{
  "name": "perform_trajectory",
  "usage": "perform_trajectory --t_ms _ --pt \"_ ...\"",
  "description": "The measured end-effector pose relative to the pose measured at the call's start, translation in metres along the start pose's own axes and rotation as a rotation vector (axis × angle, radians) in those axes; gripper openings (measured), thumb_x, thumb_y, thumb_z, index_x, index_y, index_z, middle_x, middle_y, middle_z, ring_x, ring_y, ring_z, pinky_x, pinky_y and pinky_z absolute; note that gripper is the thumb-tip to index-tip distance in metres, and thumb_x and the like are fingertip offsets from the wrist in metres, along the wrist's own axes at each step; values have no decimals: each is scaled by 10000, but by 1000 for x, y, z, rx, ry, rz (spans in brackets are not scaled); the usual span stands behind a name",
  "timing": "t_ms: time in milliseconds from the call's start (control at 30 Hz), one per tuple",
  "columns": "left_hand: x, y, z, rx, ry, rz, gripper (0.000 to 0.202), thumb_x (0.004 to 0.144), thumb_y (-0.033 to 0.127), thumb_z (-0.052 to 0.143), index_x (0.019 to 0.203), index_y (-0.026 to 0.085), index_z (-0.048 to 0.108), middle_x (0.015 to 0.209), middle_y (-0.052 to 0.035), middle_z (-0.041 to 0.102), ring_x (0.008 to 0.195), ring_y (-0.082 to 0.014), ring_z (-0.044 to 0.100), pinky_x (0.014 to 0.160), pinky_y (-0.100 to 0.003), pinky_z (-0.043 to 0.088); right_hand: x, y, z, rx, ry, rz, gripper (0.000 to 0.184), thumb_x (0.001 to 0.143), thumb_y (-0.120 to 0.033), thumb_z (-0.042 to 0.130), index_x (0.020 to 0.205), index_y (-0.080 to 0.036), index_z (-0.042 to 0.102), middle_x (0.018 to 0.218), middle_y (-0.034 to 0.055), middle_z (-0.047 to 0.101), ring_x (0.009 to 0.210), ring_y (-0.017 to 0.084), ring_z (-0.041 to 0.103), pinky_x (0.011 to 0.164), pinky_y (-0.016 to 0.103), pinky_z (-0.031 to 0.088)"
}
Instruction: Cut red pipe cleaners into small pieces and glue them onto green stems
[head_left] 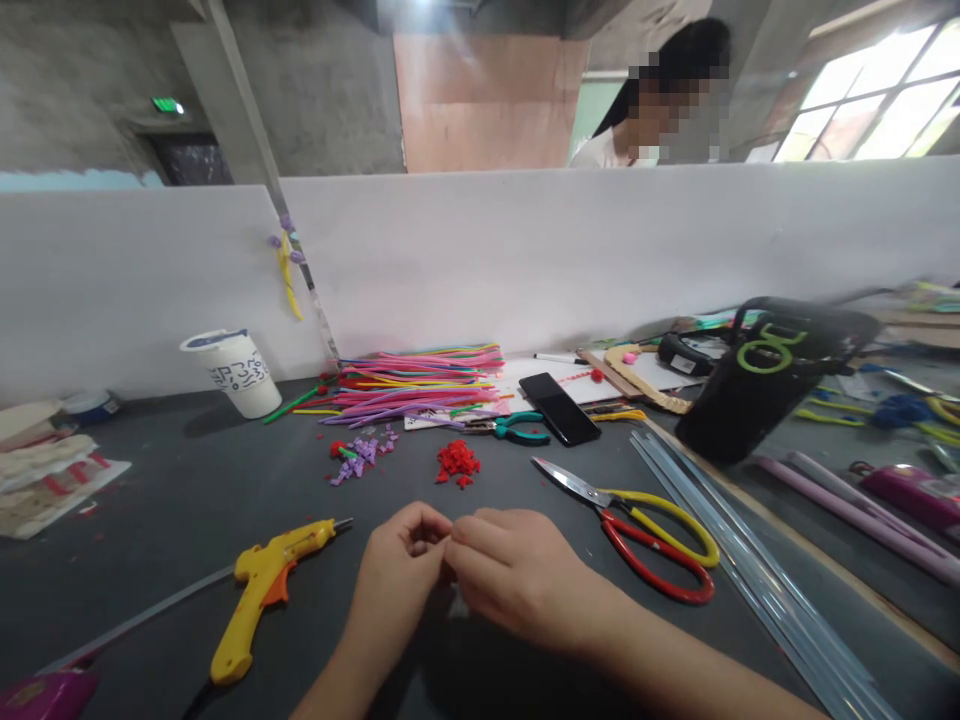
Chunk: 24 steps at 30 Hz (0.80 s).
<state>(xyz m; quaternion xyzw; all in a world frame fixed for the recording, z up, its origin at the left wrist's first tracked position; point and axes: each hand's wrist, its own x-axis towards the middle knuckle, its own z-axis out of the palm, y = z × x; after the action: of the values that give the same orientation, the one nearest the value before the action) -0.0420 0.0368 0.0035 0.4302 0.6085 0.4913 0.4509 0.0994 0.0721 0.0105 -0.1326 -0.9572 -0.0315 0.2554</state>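
Observation:
My left hand (401, 565) and my right hand (517, 570) meet low in the middle of the dark table (187, 490), fingers curled and pinched together at their tips. What they pinch is too small to make out. Just beyond them lie a small heap of red bits (457, 463) and a scatter of purple bits (362, 455). A yellow glue gun (262, 590) lies left of my left hand. Scissors with yellow and red handles (637, 525) lie right of my right hand.
A bundle of coloured pipe cleaners (420, 385), a black phone (559, 408), green-handled pliers (514, 427) and a white cup (236, 372) sit before a white partition (525, 250). Clear glue sticks (750, 570) and a black bag (772, 380) lie right. A person sits behind the partition.

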Motion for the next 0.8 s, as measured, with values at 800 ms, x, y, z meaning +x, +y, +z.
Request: perform_trajectory --t_ms 800 --pt "-1 6 -22 387 -99 534 217 762 180 526 875 261 694 754 -38 628 721 -191 553 688 -248 380 11 3 10 1256 52 936 104 738 -243 502 669 -166 494 448 -93 383 366 44 329 352 152 270"
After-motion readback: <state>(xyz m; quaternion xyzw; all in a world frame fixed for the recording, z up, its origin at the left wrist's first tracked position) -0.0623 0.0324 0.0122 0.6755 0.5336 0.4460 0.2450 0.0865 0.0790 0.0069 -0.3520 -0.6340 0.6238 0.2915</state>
